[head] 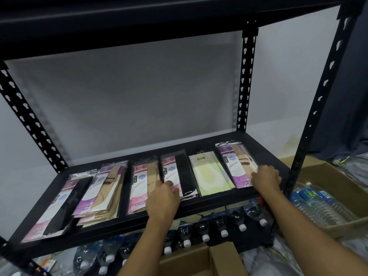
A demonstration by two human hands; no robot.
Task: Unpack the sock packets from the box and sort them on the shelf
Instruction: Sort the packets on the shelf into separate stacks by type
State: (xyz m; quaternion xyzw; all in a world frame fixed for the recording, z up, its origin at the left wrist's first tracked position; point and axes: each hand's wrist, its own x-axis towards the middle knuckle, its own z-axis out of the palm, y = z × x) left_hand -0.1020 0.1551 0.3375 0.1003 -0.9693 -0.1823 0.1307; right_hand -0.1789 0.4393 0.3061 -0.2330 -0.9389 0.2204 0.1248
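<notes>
Several sock packets lie in rows on the black shelf [211, 203]. My left hand [163, 198] rests flat on the beige packet pile [142, 186] and touches the black-sock packet [179, 172]. My right hand [265, 179] presses on the near end of the rightmost purple-and-beige packet [237, 164]. A green packet [208, 174] sits between the two hands. At the left lie a black-sock packet [65, 204] and a loose beige stack [105, 194]. Neither hand lifts a packet.
Water bottles [223, 226] lie in a row under the shelf. An open cardboard box [217, 259] sits below at the front. Another carton with bottles [326, 204] stands at the right. Black slotted uprights [316, 108] frame the shelf; an upper shelf hangs overhead.
</notes>
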